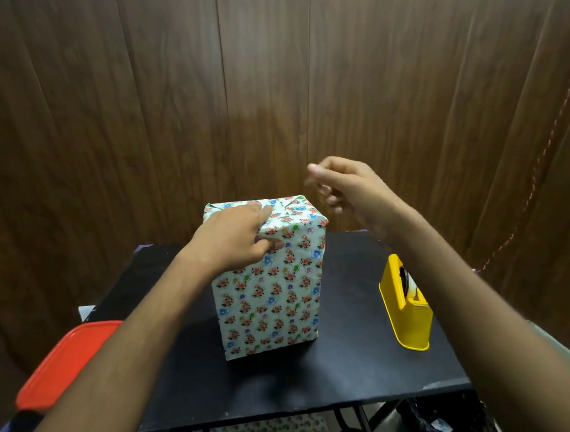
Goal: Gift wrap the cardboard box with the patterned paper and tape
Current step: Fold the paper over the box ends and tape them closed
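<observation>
Cardboard box [267, 282] stands upright at the centre of the frame on the black bench [318, 372], already covered on every visible face by the patterned paper [292, 314]. Its front and right sides look smooth, and the top flaps are folded in. The left hand [235, 238] presses down on the top left corner, fingers over the folds and thumb against the front face, pinning the paper. The right hand [338, 186] hovers above and to the right of the box, touching nothing, its fingers loosely curled as if pinching; it is blurred, so whether a strip of tape sits between them cannot be told.

Judging from this, the wrapping is nearly finished, with the top flaps probably left to seal. The yellow tape dispenser [407, 305] sits at lower right, well apart from the box, with bare bench between them. A red lid [66, 359] lies at lower left beside the bench edge. The box stands back from the near edge.
</observation>
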